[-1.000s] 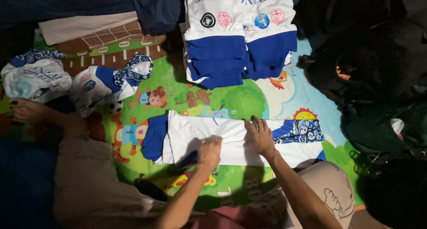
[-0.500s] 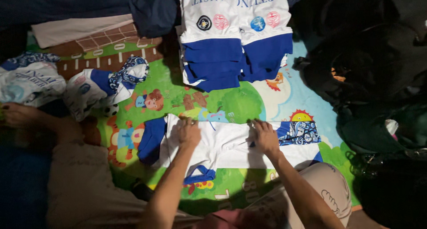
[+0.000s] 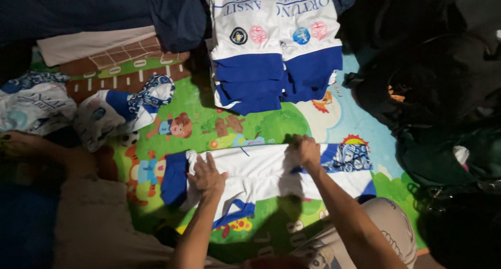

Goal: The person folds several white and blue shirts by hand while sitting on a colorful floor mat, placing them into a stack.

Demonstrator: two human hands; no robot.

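Note:
A white and blue sports shirt lies folded into a long strip across a colourful cartoon play mat. My left hand presses flat on the shirt's left part, fingers spread. My right hand grips a fold of the shirt near its upper edge, beside the patterned blue sleeve. Two stacks of folded white and blue shirts lie side by side at the far end of the mat.
Unfolded white and blue shirts and a crumpled heap lie at the left. Dark bags crowd the right side. A dark blue cloth covers the top left. My bare foot and knees frame the mat.
My left hand has slid left and down along the shirt. My right hand has moved up to the shirt's top edge and closed on a fold.

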